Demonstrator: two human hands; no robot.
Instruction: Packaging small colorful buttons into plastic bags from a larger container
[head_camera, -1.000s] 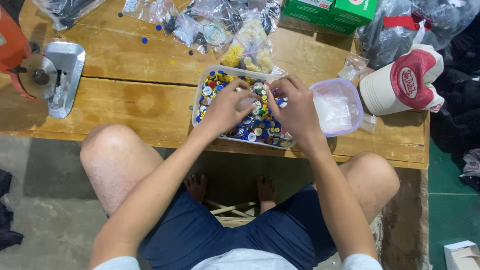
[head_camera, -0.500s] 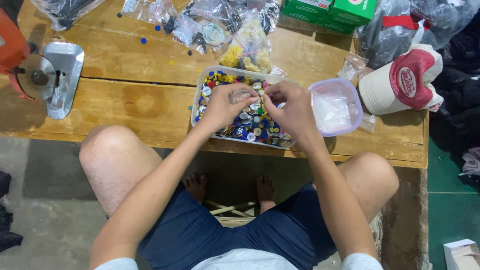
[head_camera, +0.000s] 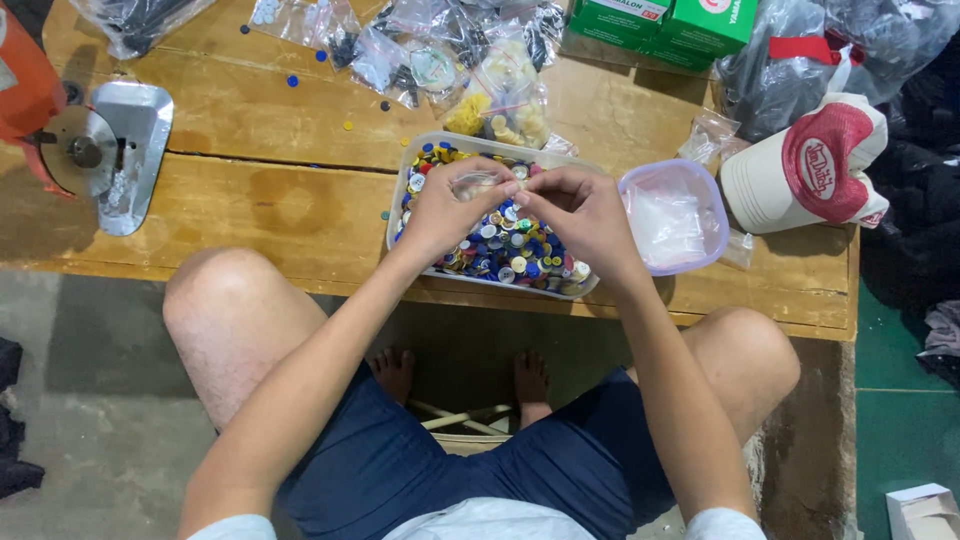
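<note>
We find both hands over the tray (head_camera: 400, 215) of buttons (head_camera: 505, 250). Left hand (head_camera: 450, 205) and right hand (head_camera: 580, 212) pinch one small clear bag (head_camera: 478, 185) between them, fingertips meeting; the bag lies nearer the left.

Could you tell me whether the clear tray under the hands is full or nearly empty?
Full: the clear tray is heaped with coloured buttons wherever its inside shows around the hands.

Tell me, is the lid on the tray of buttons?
No, the tray of buttons sits open under both hands, and the purple-rimmed lid lies beside it on the table.
</note>
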